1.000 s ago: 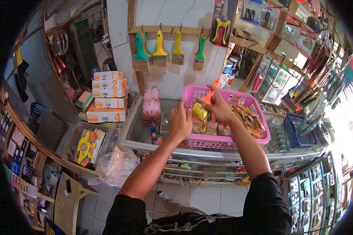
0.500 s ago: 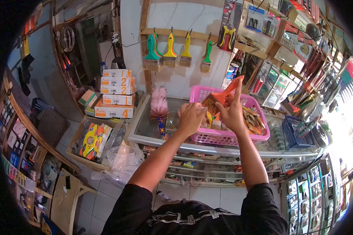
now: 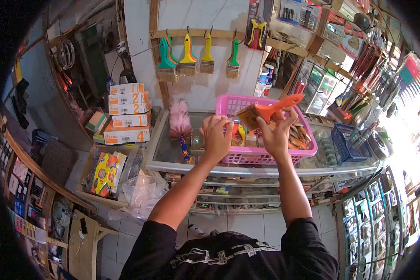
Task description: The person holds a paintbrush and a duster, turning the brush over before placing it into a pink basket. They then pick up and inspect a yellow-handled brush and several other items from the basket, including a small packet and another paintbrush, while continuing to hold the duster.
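Observation:
My right hand (image 3: 277, 140) grips a wide orange paintbrush (image 3: 284, 101) over a pink plastic basket (image 3: 311, 150). The brush's handle slants up to the right and its bristles face left, towards my other hand. At the basket's left side, my left hand (image 3: 215, 139) has its fingers curled in a pinch. A small pale bit shows by those fingertips; I cannot tell what it is. Inside the basket lie several more paintbrushes (image 3: 298, 136) and a yellow-handled brush (image 3: 241, 134).
The basket stands on a glass display counter (image 3: 161, 145), beside a pink feather duster (image 3: 180, 122). Brand boxes (image 3: 128, 120) are stacked at left. Green and yellow paintbrushes (image 3: 188, 53) hang on the wall behind. A dark blue basket (image 3: 347, 144) is at right.
The orange paintbrush has tipped from steep to flatter, its handle end swinging right, still in my right hand. My left hand stays by the basket's left side. The view has shifted slightly.

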{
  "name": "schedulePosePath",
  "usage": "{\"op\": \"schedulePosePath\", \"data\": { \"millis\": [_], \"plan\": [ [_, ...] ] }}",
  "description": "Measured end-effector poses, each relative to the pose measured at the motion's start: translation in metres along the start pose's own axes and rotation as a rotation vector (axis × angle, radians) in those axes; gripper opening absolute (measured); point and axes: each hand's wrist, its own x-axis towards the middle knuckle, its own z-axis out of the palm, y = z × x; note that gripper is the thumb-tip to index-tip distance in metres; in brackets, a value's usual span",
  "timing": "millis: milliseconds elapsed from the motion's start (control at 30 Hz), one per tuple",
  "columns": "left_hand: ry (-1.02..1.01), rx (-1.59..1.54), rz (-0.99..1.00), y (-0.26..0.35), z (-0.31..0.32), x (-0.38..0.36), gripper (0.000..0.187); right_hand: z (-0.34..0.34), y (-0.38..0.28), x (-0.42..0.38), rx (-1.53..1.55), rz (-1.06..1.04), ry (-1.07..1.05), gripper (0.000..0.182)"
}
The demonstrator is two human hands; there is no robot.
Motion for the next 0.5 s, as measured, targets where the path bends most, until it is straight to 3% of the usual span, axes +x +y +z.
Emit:
{"op": "schedulePosePath", "data": {
  "millis": [33,133,167,300,400,500],
  "plan": [
    [0.034,0.020,0.039,0.009,-0.010,0.001,0.029,0.002,-0.001,-0.005,-0.034,-0.017,0.000,0.067],
    [-0.233,-0.812,-0.439,0.025,-0.030,-0.002,0.040,0.008,-0.003,-0.019,-0.136,-0.144,0.017,0.062],
    [-0.251,-1.002,-0.477,0.031,-0.037,-0.002,0.048,0.009,0.003,-0.027,-0.104,-0.143,0.005,0.061],
    [-0.474,-1.229,-0.833,0.049,-0.081,-0.004,0.042,0.009,-0.021,-0.036,-0.130,-0.189,-0.071,0.039],
    [-0.480,-1.321,-0.879,0.051,-0.088,-0.011,0.041,0.016,-0.026,-0.043,-0.166,-0.307,-0.104,0.033],
    [-0.497,-1.209,-0.813,0.048,-0.091,-0.012,0.036,0.020,-0.038,-0.052,-0.173,-0.350,-0.173,0.034]
  ]
}}
